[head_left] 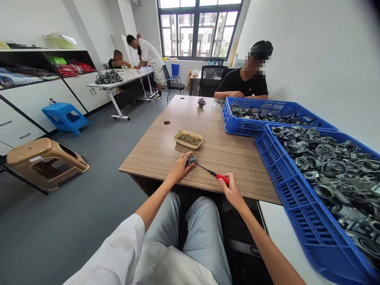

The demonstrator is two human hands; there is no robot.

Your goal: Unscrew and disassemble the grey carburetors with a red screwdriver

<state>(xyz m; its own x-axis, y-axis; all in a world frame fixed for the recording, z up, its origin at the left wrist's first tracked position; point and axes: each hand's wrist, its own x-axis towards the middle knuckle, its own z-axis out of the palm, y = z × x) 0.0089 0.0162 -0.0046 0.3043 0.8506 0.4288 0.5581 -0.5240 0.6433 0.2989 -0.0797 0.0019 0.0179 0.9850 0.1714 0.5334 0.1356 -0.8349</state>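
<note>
Daylight is coming through a large dark-framed window (197,33) at the far end, and pale walls (299,51) are rising on both sides. A grey floor (103,213) is stretching across the left. White cabinets (38,105) with dark open shelves are lining the left wall, with a blue stool (65,116) standing near them and a brown stool (47,158) sitting nearer. Farther back, a white table (130,80) is standing left of a black chair (172,82). A wood-grain table (160,138) is filling the near middle.
</note>
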